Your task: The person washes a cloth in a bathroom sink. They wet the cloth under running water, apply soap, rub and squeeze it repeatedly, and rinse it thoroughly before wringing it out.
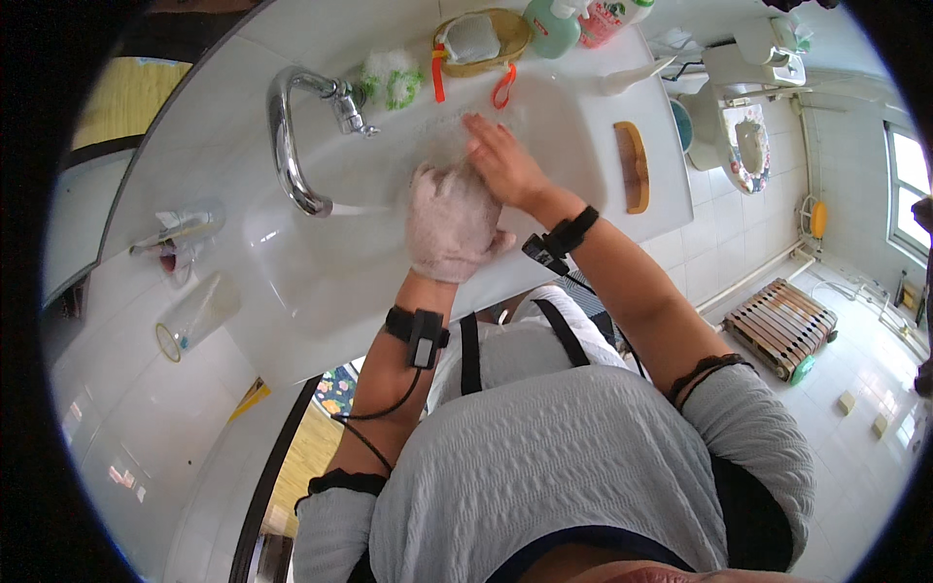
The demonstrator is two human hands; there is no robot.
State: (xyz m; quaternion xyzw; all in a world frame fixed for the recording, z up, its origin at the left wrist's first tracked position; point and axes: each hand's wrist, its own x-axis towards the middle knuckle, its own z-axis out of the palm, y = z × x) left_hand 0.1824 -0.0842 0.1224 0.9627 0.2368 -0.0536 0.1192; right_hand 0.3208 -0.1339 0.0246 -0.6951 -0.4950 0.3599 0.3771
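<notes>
Over the white washbasin (291,291), my left hand (455,218) wears a pale pinkish-white fabric glove, wet-looking and reaching the wrist. Its back faces up and its thumb points right; the fingertips are blurred or hidden. My bare right hand (506,160) lies against the glove's upper right side, fingers stretched out, with no object seen in it. To the left, water (361,209) runs from the curved chrome tap (288,138) towards the glove.
Along the basin's back edge stand a green-and-white mesh puff (392,79), a woven basket (515,55) with a netted bar and a green pump bottle (554,29). A wooden comb (633,167) lies on the right ledge. A clear tumbler (200,313) lies left.
</notes>
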